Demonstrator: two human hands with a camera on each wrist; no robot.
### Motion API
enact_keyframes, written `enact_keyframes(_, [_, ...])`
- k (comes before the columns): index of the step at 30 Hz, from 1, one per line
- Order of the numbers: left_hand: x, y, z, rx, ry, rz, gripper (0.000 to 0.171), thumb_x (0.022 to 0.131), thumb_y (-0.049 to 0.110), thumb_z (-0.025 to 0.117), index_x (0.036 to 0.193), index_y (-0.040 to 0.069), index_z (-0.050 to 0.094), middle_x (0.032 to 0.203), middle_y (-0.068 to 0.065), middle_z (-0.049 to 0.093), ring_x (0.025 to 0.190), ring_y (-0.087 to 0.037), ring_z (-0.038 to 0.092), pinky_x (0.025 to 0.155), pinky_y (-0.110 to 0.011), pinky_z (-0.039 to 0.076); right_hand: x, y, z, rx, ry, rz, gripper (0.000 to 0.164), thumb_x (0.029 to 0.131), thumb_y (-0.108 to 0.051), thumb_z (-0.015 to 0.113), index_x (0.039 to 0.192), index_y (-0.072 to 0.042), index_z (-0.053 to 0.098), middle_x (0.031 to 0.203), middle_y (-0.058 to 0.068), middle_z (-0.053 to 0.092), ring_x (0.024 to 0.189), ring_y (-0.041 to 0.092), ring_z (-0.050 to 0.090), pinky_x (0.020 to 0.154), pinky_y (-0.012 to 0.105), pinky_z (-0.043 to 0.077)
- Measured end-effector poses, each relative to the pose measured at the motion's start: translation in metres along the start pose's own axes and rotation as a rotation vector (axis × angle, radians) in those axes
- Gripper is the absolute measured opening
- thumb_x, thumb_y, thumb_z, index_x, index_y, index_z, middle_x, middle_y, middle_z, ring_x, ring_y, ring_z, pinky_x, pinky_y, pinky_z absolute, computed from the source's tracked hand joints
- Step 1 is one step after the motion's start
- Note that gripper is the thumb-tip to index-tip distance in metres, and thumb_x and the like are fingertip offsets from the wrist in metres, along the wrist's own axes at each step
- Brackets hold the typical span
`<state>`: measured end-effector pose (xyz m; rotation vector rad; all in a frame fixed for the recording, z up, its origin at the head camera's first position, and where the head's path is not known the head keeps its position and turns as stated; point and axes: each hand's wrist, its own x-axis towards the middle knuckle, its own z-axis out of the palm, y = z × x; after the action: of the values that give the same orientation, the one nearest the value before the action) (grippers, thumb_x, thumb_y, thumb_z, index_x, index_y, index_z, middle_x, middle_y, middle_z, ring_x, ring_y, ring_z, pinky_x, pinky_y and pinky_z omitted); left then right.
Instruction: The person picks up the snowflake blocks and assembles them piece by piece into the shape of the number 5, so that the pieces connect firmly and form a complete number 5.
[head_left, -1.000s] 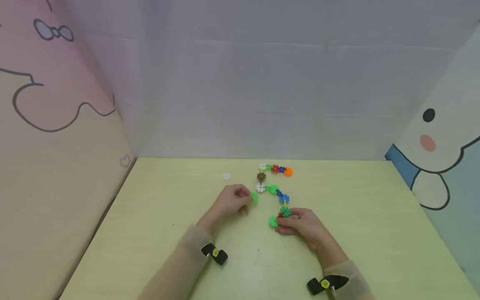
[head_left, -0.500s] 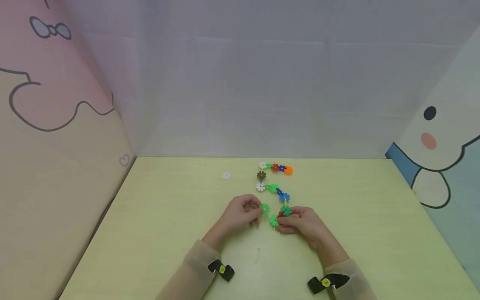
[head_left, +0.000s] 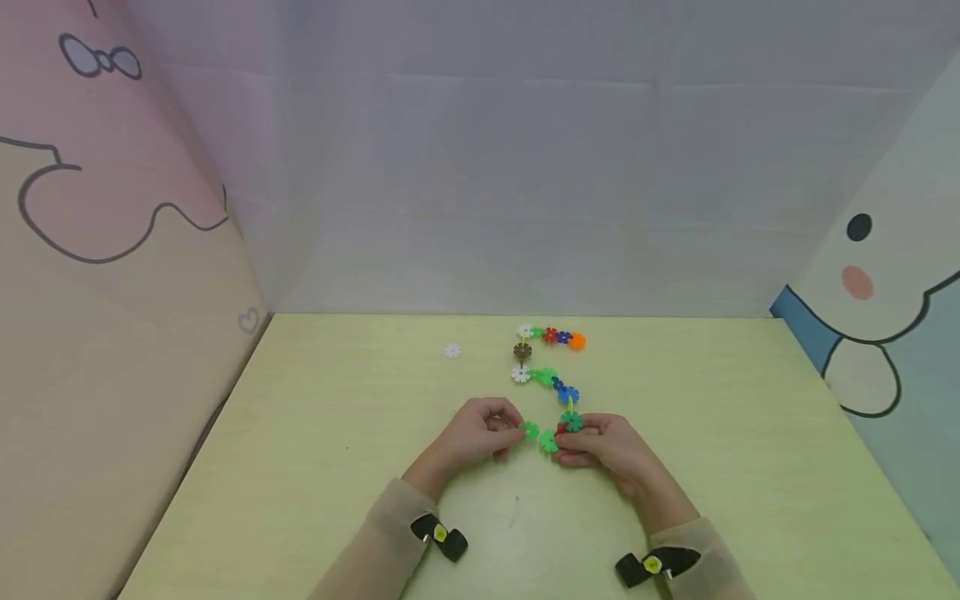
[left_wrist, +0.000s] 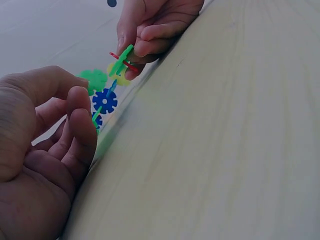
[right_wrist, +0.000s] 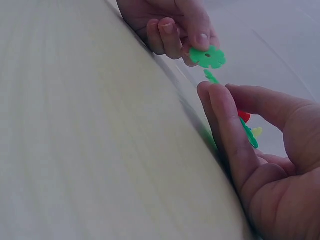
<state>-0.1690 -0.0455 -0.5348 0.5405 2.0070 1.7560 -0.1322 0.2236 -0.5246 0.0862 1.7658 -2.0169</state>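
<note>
My left hand pinches a notched green snowflake disc between thumb and forefinger. To its right, my right hand holds the near end of a chain of joined discs by a red disc. A bright green end disc sticks out from those fingers toward the left hand, a small gap from the held disc. A teal disc sits just above the right fingertips. From there the chain runs back through a blue disc, a white disc and a brown disc.
A loose white disc lies on the pale wooden table, left of the chain. An orange disc ends the chain's far end. A white cloth hangs behind the table, with printed panels at both sides.
My left hand has come nearer and to the right with the green disc, closing on the chain's end, and the disc has turned slightly. The right hand has stayed almost still.
</note>
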Motion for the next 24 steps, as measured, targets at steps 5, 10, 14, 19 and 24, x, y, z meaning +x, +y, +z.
enact_keyframes(5, [-0.0009,-0.0012,-0.0009,0.014,-0.021,0.004,0.009,0.098,0.007,0.078,0.099,-0.001,0.075,0.069,-0.006,0.07,0.061,-0.014,0.066,0.063,-0.024,0.052,0.001,0.0003,-0.0005,-0.006,0.013,0.011,0.034,0.1,0.0,0.077,0.125,0.018,0.062,0.102,0.02,0.081,0.09,0.026,0.082,0.085,0.037,0.065])
enact_keyframes(10, [-0.0008,-0.0007,0.0002,0.026,-0.043,-0.004,0.01,0.098,0.007,0.078,0.101,-0.002,0.076,0.073,-0.008,0.074,0.064,-0.015,0.07,0.065,-0.025,0.056,0.0005,-0.0001,-0.0012,-0.002,0.019,0.017,0.034,0.1,0.0,0.076,0.126,0.019,0.062,0.103,0.021,0.081,0.091,0.026,0.082,0.085,0.037,0.065])
enact_keyframes(14, [-0.0003,-0.0016,0.0004,0.024,-0.064,-0.002,0.01,0.098,0.006,0.078,0.102,-0.003,0.076,0.074,-0.007,0.075,0.065,-0.015,0.071,0.065,-0.027,0.059,-0.0002,-0.001,-0.0002,0.011,0.015,0.011,0.033,0.101,0.001,0.074,0.126,0.019,0.061,0.103,0.02,0.081,0.09,0.025,0.082,0.085,0.036,0.065])
enact_keyframes(19, [0.0004,-0.0034,0.0002,0.048,-0.074,0.011,0.009,0.099,0.006,0.078,0.102,-0.003,0.076,0.074,-0.006,0.075,0.064,-0.015,0.071,0.065,-0.027,0.059,-0.0008,-0.0021,0.0007,0.011,0.013,0.005,0.032,0.102,0.001,0.073,0.126,0.019,0.062,0.103,0.019,0.081,0.09,0.024,0.082,0.085,0.035,0.065])
enact_keyframes(24, [0.0011,-0.003,0.0009,0.064,-0.067,0.009,0.008,0.099,0.007,0.079,0.102,0.0,0.077,0.075,-0.006,0.075,0.064,-0.015,0.071,0.065,-0.028,0.06,-0.0011,-0.003,0.0011,-0.017,0.023,0.004,0.03,0.102,-0.001,0.075,0.124,0.018,0.064,0.101,0.017,0.082,0.088,0.022,0.082,0.082,0.032,0.065])
